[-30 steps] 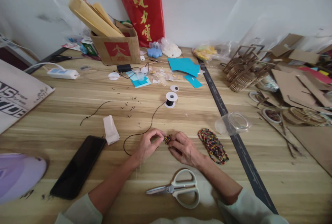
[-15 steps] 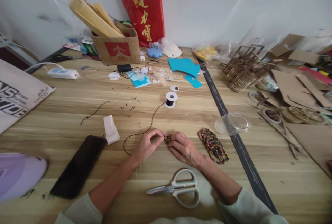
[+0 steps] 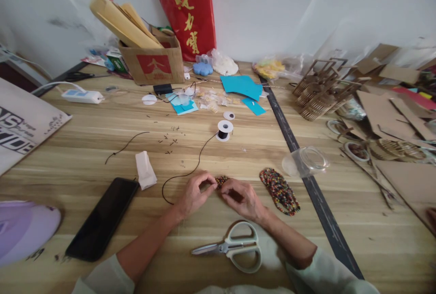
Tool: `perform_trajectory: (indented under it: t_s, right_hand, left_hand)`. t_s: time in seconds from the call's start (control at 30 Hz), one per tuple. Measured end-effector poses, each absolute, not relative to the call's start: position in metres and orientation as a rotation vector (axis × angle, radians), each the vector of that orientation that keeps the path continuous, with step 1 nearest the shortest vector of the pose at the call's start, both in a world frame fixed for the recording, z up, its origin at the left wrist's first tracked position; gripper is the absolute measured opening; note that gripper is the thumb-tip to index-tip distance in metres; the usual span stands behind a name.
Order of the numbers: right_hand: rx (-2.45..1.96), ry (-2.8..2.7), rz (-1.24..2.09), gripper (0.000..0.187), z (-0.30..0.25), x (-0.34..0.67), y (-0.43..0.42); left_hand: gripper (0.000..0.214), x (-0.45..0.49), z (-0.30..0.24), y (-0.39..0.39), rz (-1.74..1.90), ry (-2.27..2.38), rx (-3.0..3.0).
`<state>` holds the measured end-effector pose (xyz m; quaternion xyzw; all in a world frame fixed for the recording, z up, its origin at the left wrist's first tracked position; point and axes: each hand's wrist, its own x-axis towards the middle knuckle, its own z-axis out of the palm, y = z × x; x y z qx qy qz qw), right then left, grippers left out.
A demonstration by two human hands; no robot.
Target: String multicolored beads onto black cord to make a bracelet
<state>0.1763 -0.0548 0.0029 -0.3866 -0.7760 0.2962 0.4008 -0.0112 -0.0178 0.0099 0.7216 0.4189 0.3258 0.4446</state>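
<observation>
Thumb and fingertips of my left hand [image 3: 195, 195] are pinched together at the left edge of a small multicoloured beaded strand [image 3: 222, 180]. A thin black cord [image 3: 184, 176] loops from a white spool [image 3: 225, 130] and disappears under this hand; what its fingertips pinch is too small to see clearly. My right hand [image 3: 242, 199] is closed at the beads from the other side, fingers curled, hiding part of them. Further right lies a coiled bundle of similar bead strands [image 3: 279, 191]. Scissors [image 3: 231, 247] with pale handles lie in front of my hands, blades pointing left.
To the left are a black phone [image 3: 102, 219], a folded white paper [image 3: 146, 170] and short black cord scraps [image 3: 166, 139]. A clear plastic bag [image 3: 304, 162] lies right, near small wooden baskets [image 3: 316, 94]. A cardboard box [image 3: 153, 64] and blue sheets [image 3: 241, 87] stand farther back.
My right hand has turned and opened its curl somewhat, its fingertips drawing slightly down, so more beads show. My left hand has shifted very slightly; the cord and spool stay put.
</observation>
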Motion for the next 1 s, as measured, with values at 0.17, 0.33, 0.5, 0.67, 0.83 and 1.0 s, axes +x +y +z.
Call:
perform_trajectory:
  t_s: [0.17, 0.33, 0.5, 0.67, 0.83, 1.0]
  right_hand:
    - [-0.96, -1.962, 0.685, 0.007, 0.0015, 0.1787, -0.0535]
    - [-0.956, -1.948, 0.664, 0.004, 0.0035, 0.1819, -0.0528]
    - [-0.914, -2.026, 0.699, 0.005, 0.0038, 0.184, -0.0556]
    - [-0.832, -2.294, 0.703, 0.01, 0.0034, 0.1845, -0.0585]
    - [-0.88, -2.407, 0.571, 0.012, 0.0044, 0.1852, -0.0567]
    - [-0.916, -2.382, 0.572, 0.011, 0.0029, 0.1858, -0.0544]
  left_hand:
    - [0.01, -0.0119, 0.011, -0.0174, 0.798, 1.039, 1.781]
    - [0.009, -0.012, 0.011, -0.018, 0.786, 1.037, 1.767]
    - [0.01, -0.0118, 0.0105, -0.0178, 0.78, 1.052, 1.756]
    - [0.012, -0.0122, 0.0088, -0.0172, 0.794, 1.035, 1.754]
    - [0.012, -0.0119, 0.0073, -0.017, 0.804, 1.024, 1.757]
    - [0.011, -0.0111, 0.0073, -0.0173, 0.814, 1.026, 1.763]
